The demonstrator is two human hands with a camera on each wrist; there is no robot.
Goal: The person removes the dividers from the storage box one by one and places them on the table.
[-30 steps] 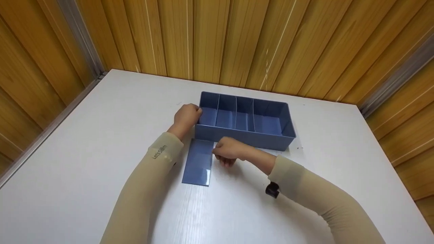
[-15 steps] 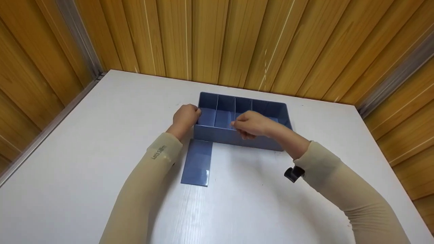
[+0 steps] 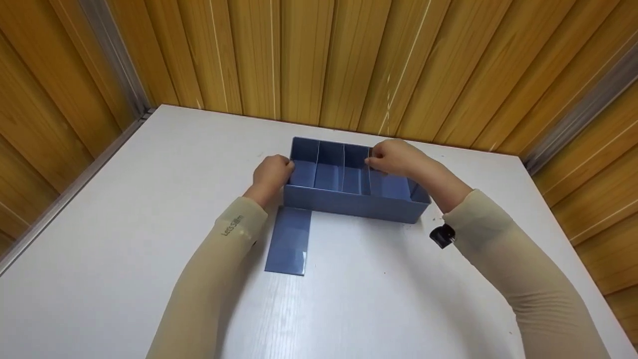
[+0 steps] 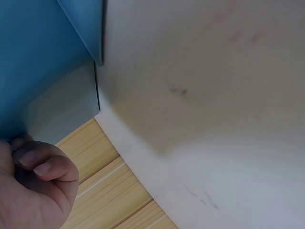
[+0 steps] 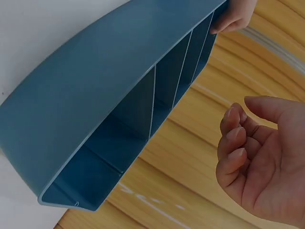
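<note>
There's the left hand gripping the blue bin by its left end, likely steadying it. Right hand hovers near the rightmost divider, fingers loosely curled, holding nothing. Loose panel lies on the desk in front, seemingly parked within reach.

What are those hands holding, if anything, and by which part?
The left hand holds the blue box by the rim at its left end; the right hand, loosely curled, holds nothing.

Wood-grain walls behind white table
</note>
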